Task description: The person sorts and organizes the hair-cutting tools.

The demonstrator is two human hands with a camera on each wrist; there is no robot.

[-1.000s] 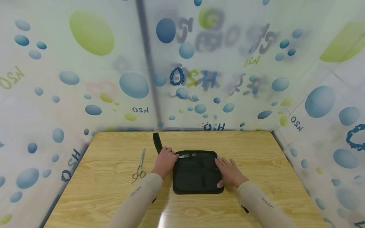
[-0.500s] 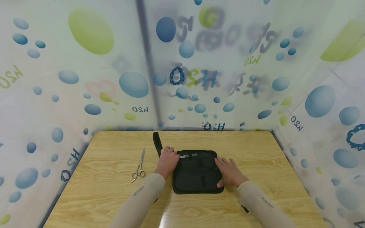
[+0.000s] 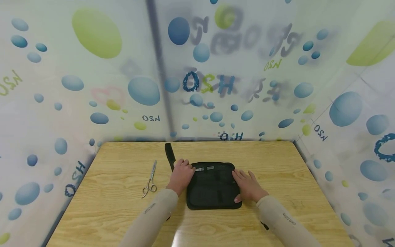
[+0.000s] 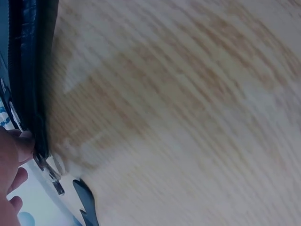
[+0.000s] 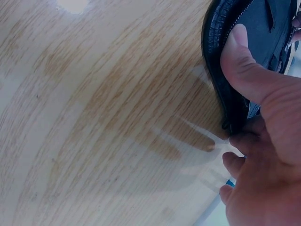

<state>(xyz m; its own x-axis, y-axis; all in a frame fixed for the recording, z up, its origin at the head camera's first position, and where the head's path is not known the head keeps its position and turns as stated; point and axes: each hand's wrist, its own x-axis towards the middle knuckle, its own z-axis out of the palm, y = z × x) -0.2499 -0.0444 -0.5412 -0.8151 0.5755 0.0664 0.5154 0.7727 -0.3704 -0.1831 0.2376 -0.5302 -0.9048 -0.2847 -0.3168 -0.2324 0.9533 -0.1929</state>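
Note:
A black zip case (image 3: 214,193) lies flat on the table, its inner face up. Along its far edge, silver scissors (image 3: 199,169) run under a loop, and their tip shows to the right of it. My left hand (image 3: 181,175), at the far left corner, pinches the scissors and covers most of their handles; in the left wrist view some metal (image 4: 47,169) sticks out beyond the thumb. My right hand (image 3: 248,187) rests on the right edge with its fingers spread. In the right wrist view its thumb (image 5: 242,63) presses the case's zipped rim.
Another pair of scissors (image 3: 150,180) lies left of the case, blades pointing away. A black strap (image 3: 169,156) reaches toward the table's back edge from beside my left hand. The wooden table (image 3: 108,212) meets patterned walls (image 3: 197,61) behind and at the sides.
My left hand has shifted slightly right, closer over the corner of the case, and then stays there. My right hand and the case keep their places.

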